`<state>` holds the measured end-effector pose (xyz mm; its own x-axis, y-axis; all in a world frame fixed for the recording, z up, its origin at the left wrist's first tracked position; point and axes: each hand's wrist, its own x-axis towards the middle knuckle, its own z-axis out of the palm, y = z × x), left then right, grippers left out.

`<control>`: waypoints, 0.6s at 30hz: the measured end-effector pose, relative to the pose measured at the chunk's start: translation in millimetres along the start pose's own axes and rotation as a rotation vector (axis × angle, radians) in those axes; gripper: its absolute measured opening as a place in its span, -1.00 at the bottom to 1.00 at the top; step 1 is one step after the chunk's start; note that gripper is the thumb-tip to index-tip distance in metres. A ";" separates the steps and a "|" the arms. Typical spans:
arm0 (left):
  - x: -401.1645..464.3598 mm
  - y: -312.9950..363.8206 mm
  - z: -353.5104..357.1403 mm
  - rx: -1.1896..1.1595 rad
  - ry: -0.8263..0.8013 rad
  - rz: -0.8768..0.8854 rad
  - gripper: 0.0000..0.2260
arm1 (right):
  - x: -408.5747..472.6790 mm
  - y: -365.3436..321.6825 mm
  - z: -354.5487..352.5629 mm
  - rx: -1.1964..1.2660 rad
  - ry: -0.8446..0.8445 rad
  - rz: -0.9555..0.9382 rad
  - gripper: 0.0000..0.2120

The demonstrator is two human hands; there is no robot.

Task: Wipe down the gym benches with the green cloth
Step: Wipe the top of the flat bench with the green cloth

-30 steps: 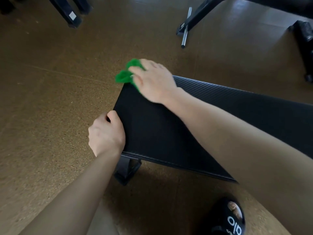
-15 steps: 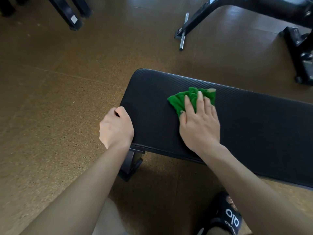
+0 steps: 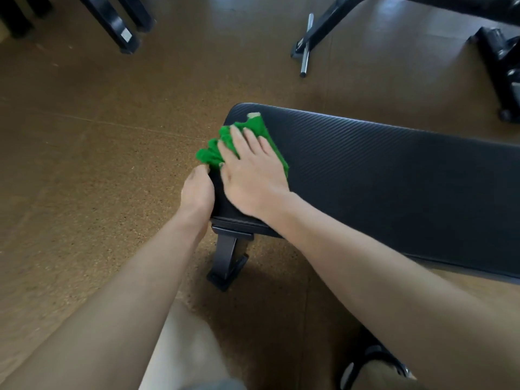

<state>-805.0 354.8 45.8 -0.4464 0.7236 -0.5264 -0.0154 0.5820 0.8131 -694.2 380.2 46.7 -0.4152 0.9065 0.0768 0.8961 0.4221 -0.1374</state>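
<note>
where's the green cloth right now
In the head view, the cloth lies on the bench's left end, under the right hand, beside the left hand.

Crumpled green cloth point(image 3: 254, 130) lies flat on the left end of the black ribbed bench point(image 3: 394, 175)

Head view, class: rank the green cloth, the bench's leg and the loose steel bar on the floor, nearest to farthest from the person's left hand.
From the left hand:
1. Green cloth, just above, on the bench end.
2. Bench's leg, below.
3. Steel bar, far up right on the floor.
</note>
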 end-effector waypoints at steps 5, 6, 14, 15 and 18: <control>12.2 -10.8 -37.0 -0.442 -0.237 -0.198 -0.53 | -65.9 7.4 -5.4 -0.008 -0.019 -0.280 -0.52; 14.2 -15.3 -41.0 -0.444 -0.249 -0.204 -0.51 | -82.9 18.3 -7.2 -0.062 -0.041 -0.326 -0.52; 1.2 -46.1 -34.5 -0.494 -0.398 -0.135 -0.49 | -104.4 58.4 -9.7 -0.394 0.015 -0.583 -0.28; 0.3 -49.9 -36.3 -0.529 -0.396 -0.148 -0.50 | -96.8 50.4 -7.7 -0.407 0.017 -0.620 -0.33; -0.2 -63.9 -44.0 -0.621 -0.367 -0.149 -0.46 | -64.9 16.7 1.7 -0.431 0.023 -0.710 -0.45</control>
<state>-843.3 301.1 4.9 -0.0734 0.7944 -0.6030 -0.6048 0.4453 0.6602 -652.5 328.5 37.8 -0.9054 0.4240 0.0234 0.4059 0.8478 0.3413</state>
